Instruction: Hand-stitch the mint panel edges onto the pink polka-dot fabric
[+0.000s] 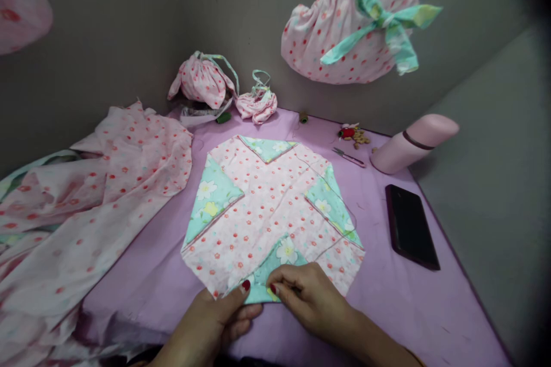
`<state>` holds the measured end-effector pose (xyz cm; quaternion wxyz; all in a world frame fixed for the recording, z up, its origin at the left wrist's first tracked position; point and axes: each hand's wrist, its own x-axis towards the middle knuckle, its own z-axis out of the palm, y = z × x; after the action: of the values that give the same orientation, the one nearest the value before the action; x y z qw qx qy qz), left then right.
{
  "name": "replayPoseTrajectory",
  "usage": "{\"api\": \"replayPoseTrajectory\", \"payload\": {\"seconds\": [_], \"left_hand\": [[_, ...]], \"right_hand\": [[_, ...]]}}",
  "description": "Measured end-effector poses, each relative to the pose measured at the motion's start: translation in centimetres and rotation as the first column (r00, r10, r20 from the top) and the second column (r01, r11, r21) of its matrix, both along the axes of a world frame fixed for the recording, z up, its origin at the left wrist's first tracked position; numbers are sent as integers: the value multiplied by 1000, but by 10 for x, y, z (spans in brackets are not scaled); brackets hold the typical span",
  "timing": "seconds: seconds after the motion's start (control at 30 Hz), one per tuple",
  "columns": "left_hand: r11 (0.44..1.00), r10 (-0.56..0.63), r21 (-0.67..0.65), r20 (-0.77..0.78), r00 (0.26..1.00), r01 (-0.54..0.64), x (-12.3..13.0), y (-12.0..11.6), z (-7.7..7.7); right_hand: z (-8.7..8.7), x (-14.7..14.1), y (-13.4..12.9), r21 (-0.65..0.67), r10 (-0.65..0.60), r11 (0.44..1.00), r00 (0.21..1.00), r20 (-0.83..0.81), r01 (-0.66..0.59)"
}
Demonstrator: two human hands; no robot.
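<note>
Pink floral fabric [271, 200] lies spread on the table, with green floral triangles folded over its edges. At the near edge, my left hand [226, 312] grips the fabric by a green flap [282, 252], thumb on top and fingers underneath. Beside it, my right hand [307, 295] is closed in a pinch against the same flap. Whatever sits between its fingertips is hidden or too small to make out. A dark thread [331, 249] loops from near the right hand across the fabric's right side.
Loose pink fabric [142, 155] is heaped at left. A pink bottle [408, 146], a black phone [412, 226] and small thread snips [349, 157] lie or stand at right. Pink pouches [200, 83] sit at the back; a bow-tied one [344, 34] hangs above.
</note>
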<state>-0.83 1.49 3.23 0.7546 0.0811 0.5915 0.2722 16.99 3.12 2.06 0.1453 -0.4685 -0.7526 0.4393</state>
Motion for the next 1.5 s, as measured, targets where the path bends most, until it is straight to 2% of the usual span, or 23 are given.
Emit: {"api": "replayPoseTrajectory", "payload": {"seconds": [0.17,0.33,0.47,0.83,1.3,1.5], "left_hand": [[1000,23,-21,-30,999,-23,2,2,4],[998,42,-34,-46,998,-44,2,0,-2],[999,30,-10,-29,999,-30,2,-3,-5],[1000,-8,-10,-33,999,8,4,0,1],[1000,-3,-22,-5,1000,2,2,0,0],[1000,15,-13,13,1000,-15,0,-1,-4]], "right_hand": [[1,1,2,-28,-16,999,1000,-2,15],[3,3,2,-32,-12,999,1000,-12,11],[5,3,2,-18,-12,1000,1000,-7,12],[4,4,0,34,2,999,1000,0,-2],[3,3,4,23,-9,1000,1000,-20,9],[2,4,2,-22,-16,1000,999,-28,15]]}}
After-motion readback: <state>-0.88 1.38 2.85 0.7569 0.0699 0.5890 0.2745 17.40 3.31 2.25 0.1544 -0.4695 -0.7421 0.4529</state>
